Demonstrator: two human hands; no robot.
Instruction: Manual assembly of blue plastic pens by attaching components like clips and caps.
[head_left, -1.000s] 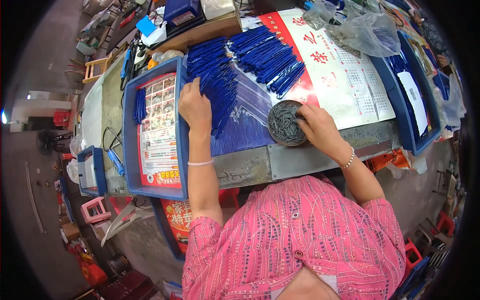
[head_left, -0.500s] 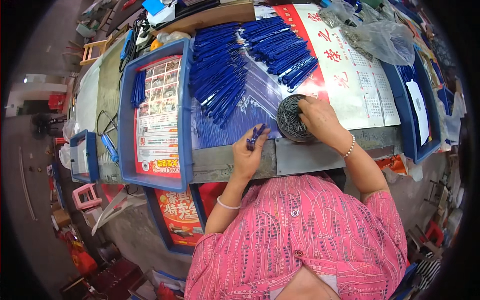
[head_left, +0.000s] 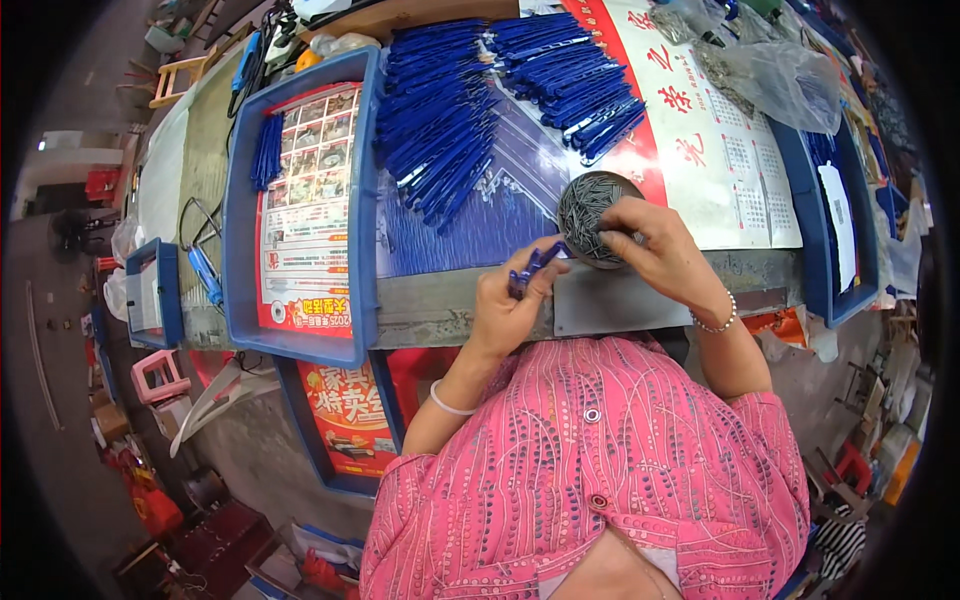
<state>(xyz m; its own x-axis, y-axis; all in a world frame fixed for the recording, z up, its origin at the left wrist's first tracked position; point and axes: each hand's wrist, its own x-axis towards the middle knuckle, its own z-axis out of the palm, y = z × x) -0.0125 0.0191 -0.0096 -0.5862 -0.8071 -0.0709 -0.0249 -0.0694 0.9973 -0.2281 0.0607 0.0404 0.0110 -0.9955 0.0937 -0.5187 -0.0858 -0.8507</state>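
Observation:
My left hand (head_left: pixel 506 312) is closed around a small bundle of dark blue plastic pieces (head_left: pixel 534 270), which sticks out past the fingertips near the table's front edge. To its right my right hand (head_left: pixel 662 250) bends over the near right rim of a round bowl (head_left: pixel 632 188). Its thumb and fingertips are pinched together; whatever they hold is too small or hidden to make out. Thin grey metal pins (head_left: pixel 585 212) fill the bowl. Beyond the hands, long blue plastic strips lie fanned in two piles, a left pile (head_left: pixel 435 130) and a right pile (head_left: pixel 575 80).
A blue tray (head_left: pixel 368 210) with printed sheets and some blue strips stands on the left. Another blue tray (head_left: pixel 815 220) is at the right edge. A clear plastic bag (head_left: pixel 785 85) lies at the far right, on a calendar sheet (head_left: pixel 730 160). A grey plate (head_left: pixel 610 302) lies at the front edge.
My right hand has drawn back from inside the bowl toward its near right rim. My left hand has come slightly right, tilting the blue pieces toward the bowl. The view has shifted a little.

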